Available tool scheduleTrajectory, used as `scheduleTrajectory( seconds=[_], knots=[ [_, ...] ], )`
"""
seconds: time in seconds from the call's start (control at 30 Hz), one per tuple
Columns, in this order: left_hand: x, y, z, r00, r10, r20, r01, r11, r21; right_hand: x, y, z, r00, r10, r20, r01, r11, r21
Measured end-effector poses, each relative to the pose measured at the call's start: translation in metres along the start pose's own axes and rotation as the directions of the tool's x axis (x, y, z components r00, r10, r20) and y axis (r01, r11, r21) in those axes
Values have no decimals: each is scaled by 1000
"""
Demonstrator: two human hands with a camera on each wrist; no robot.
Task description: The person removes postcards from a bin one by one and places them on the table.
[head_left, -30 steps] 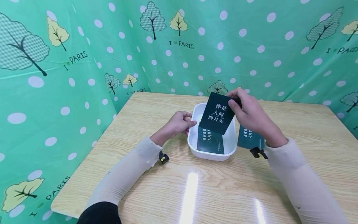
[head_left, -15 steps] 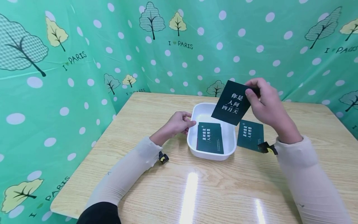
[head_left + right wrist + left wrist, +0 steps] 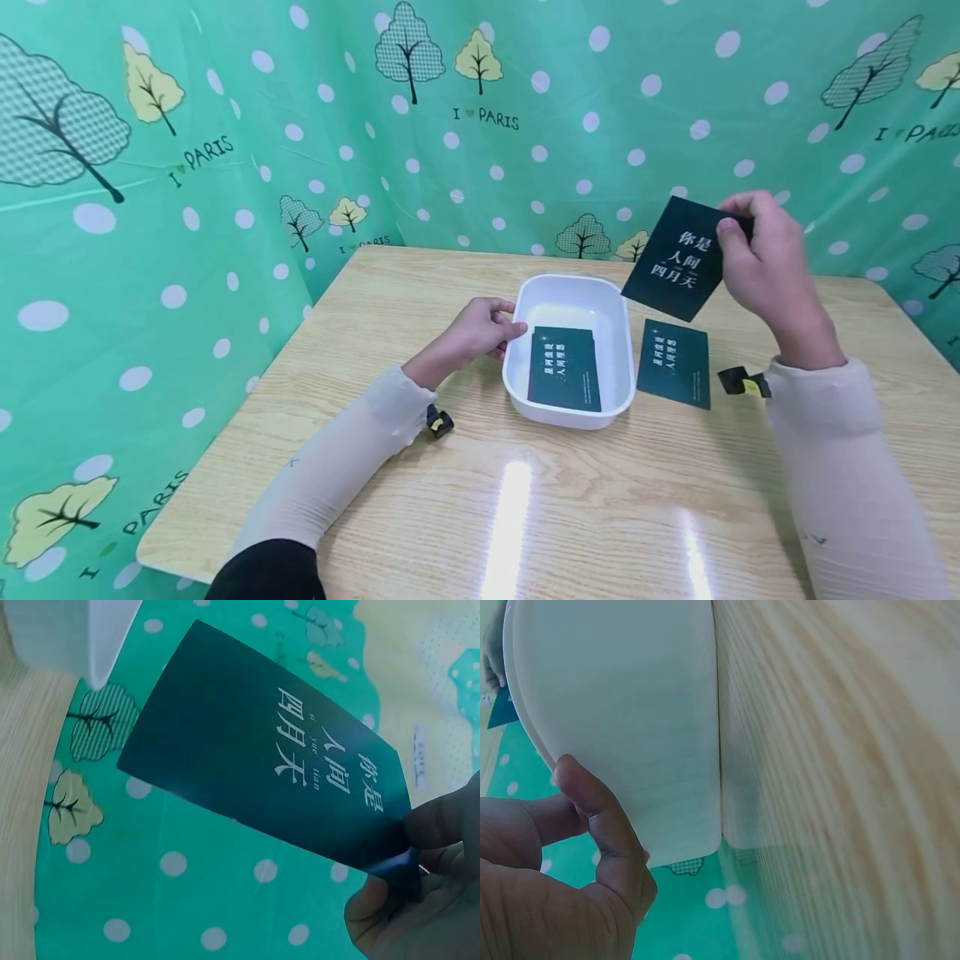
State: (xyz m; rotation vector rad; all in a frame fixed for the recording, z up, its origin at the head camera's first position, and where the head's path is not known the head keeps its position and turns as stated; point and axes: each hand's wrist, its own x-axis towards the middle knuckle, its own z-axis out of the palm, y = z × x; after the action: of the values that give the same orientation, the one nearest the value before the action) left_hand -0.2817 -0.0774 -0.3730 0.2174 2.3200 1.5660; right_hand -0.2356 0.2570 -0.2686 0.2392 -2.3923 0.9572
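Your dark green 你是人间四月天 card (image 3: 675, 258) has just swung up and rightward: a second ago it overlapped the tray in the frame, and now it hangs tilted in the upper right, raised over the table. Your right hand (image 3: 768, 254) pinches it by its upper-right corner, thumb on the printed face. Whether another card hides behind it, you cannot tell.

That shift leaves the 人间理想 cards (image 3: 564, 371) uncovered in the near half of the white plastic tray (image 3: 555, 312) at centre; more edges peek out under the top one. So the held card seems parted from that pile and not yet laid down.

A matching green card (image 3: 673, 362) lies right of centre, just beside the tray and below the raised one. Your left hand (image 3: 480, 329) stays put, gripping the tray's left rim. The wood-grain table (image 3: 420, 508) spreads beneath, and dotted green cloth (image 3: 637, 117) fills the top.
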Motion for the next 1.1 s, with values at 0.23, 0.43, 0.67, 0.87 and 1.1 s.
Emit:
scheduleTrajectory(
  seconds=[0.23,0.43,0.67,0.87,1.1],
  knots=[
    [0,0,0,1000,-7,0,7,1000,7,7,24,-5,989,138,-48,-142,987,-70],
    [1,1,0,1000,-18,-3,18,1000,11,9,47,-3,962,263,78,-252,959,-134],
    [0,1,0,1000,-15,-6,15,1000,6,7,71,12,899,279,337,-230,957,-178],
    [-1,0,-1,1000,-20,-6,20,1000,4,5,86,25,825,267,499,-194,962,-195],
    [2,-2,0,1000,-15,-4,15,1000,2,3,106,28,715,231,660,-132,972,-197]
  ],
)
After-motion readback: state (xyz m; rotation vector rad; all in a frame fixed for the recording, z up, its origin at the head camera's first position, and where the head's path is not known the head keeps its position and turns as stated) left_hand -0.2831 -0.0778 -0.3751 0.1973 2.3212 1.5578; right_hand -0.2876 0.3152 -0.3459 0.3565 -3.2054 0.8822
